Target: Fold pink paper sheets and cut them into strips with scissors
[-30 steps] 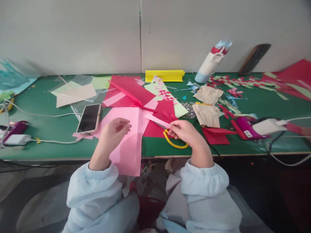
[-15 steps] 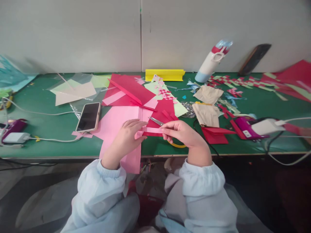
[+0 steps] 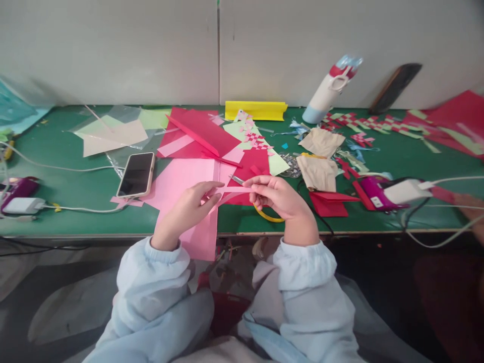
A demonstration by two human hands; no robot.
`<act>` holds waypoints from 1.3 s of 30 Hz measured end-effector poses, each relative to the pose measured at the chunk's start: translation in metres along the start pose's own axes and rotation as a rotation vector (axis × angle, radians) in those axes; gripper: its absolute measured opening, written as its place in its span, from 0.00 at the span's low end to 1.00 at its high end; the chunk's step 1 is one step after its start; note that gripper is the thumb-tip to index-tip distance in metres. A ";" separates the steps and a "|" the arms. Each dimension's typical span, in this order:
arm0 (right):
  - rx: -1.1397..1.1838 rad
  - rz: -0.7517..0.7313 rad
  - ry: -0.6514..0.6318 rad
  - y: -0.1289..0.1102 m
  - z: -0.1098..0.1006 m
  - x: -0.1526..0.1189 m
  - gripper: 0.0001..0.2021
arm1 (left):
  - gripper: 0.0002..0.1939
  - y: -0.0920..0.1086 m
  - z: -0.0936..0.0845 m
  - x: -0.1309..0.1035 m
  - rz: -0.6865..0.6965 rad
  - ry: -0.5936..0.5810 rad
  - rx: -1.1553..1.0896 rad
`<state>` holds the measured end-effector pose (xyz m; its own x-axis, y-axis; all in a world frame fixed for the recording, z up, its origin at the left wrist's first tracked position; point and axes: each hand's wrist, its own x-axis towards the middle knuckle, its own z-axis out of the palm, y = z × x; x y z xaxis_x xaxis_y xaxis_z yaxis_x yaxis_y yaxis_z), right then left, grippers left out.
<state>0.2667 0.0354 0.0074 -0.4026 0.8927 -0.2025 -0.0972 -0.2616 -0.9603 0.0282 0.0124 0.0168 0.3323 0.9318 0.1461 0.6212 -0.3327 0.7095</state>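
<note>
A narrow pink paper strip [image 3: 237, 189] is stretched between my two hands, and it looks doubled or bent toward its left end. My left hand [image 3: 191, 207] pinches that left end above a large pink sheet [image 3: 198, 237]. The right end is pinched between thumb and fingers of my right hand [image 3: 278, 199]. Scissors with a yellow handle [image 3: 271, 218] show just under my right hand, blades toward the upper left; I cannot tell whether they lie on the table or are partly held. Behind the strip are red paper sheets [image 3: 257, 160].
A phone [image 3: 136, 175] lies left of the pink sheet. Yellow folded card [image 3: 256, 111], a white bottle [image 3: 328, 93] and woven paper strips [image 3: 378, 125] are along the back. Beige cloth pieces [image 3: 319, 174] and a purple power strip [image 3: 378, 194] with cables lie right. Another person's hand [image 3: 469, 206] is at the right edge.
The strip has turned from lying flat toward me to nearly edge-on, and its left part now looks doubled. My left fingers have closed more on it. The whole view has shifted slightly.
</note>
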 end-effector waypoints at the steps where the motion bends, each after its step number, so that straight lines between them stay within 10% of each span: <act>1: 0.015 0.005 -0.001 0.000 0.001 0.000 0.12 | 0.19 0.001 0.000 0.000 0.029 0.005 0.018; 6: 0.110 0.005 -0.011 -0.002 0.008 0.003 0.13 | 0.22 0.001 0.006 0.001 0.107 0.012 0.073; 22: -0.040 -0.076 0.127 0.005 0.006 0.005 0.18 | 0.18 0.011 -0.010 -0.003 -0.370 -0.381 -0.640; 39: 0.036 -0.056 0.321 0.004 -0.007 0.005 0.17 | 0.16 0.000 -0.020 -0.005 -0.503 -0.235 -0.754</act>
<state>0.2701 0.0415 0.0008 -0.0890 0.9746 -0.2053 -0.1451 -0.2166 -0.9654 0.0120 0.0109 0.0299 0.3352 0.8602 -0.3844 0.1342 0.3602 0.9232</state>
